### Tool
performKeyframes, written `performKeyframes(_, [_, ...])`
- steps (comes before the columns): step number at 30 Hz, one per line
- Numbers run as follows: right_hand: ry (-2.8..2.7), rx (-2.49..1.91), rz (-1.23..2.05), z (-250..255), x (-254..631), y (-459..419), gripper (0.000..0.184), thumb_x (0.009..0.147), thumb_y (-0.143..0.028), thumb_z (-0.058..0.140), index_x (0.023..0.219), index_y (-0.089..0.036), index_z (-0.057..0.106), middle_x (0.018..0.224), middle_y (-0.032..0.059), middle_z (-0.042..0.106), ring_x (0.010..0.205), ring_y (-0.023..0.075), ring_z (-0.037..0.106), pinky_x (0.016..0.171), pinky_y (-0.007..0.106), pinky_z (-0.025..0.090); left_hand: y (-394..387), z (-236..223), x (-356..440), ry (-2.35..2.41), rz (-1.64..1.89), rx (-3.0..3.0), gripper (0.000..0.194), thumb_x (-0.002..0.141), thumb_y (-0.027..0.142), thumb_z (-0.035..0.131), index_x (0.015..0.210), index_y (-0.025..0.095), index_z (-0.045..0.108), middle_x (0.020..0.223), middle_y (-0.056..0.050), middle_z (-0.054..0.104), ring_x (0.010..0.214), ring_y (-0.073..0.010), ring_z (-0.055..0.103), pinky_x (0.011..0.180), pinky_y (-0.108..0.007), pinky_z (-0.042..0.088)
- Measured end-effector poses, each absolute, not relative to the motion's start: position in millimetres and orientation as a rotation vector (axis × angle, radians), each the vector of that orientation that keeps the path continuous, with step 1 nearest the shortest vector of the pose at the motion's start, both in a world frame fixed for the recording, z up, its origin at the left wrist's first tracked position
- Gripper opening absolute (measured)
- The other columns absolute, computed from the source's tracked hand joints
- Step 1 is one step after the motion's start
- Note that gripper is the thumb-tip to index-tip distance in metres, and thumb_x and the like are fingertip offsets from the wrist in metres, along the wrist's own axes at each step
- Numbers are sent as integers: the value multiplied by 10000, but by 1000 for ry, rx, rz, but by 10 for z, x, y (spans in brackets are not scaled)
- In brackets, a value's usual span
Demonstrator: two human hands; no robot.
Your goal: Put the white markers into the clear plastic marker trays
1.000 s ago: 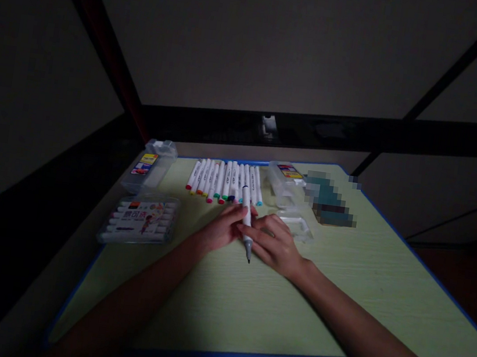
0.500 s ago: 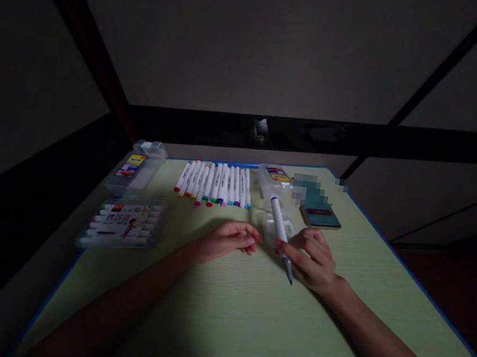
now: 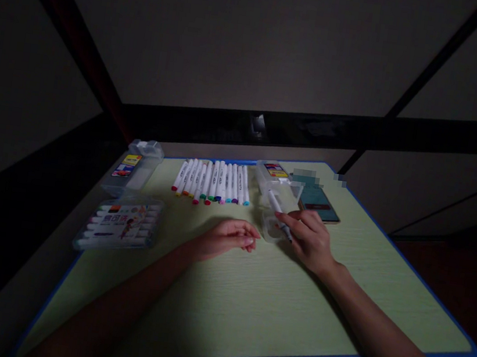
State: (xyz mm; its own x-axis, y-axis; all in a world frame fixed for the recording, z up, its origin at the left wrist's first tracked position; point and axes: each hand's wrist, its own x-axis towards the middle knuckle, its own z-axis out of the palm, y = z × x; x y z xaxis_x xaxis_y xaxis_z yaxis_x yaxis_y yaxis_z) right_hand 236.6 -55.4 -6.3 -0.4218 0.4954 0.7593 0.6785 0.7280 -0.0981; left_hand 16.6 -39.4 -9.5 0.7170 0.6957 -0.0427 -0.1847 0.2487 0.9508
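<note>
My right hand [image 3: 313, 240] grips a white marker [image 3: 276, 202] between thumb and fingers. The marker slants, its dark tip pointing down towards me and its other end at the clear plastic case [image 3: 275, 190]. That case lies open, its transparent lid part [image 3: 268, 224] on the table just below the marker. To the left, my left hand [image 3: 228, 240] rests on the table with loosely bent fingers and nothing in it. A row of white markers [image 3: 215, 182] with coloured ends lies beyond my left hand.
On the left stand a second open clear case [image 3: 146, 172] and a closed case full of markers [image 3: 120, 226]. A phone [image 3: 319, 204] lies at the right, beyond my right hand. The pale green table [image 3: 263, 322] has a blue edge; a wall rises behind it.
My right hand has moved slightly away from me with the marker, which is now lower and closer to the open case. My left hand has stayed in place. The view has shifted slightly.
</note>
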Motion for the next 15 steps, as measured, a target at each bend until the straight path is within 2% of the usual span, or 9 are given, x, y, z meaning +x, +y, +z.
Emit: performKeyframes(15, [-2126, -1026, -232, -119, 2380, -459, 327, 817, -134, 500, 1134, -203, 540, 868, 50, 591, 807, 182, 535, 711, 324, 371, -396, -59, 181, 527, 610, 1168, 312, 662, 329, 708, 849, 101, 606, 705, -26, 606, 661, -99, 551, 630, -225, 385])
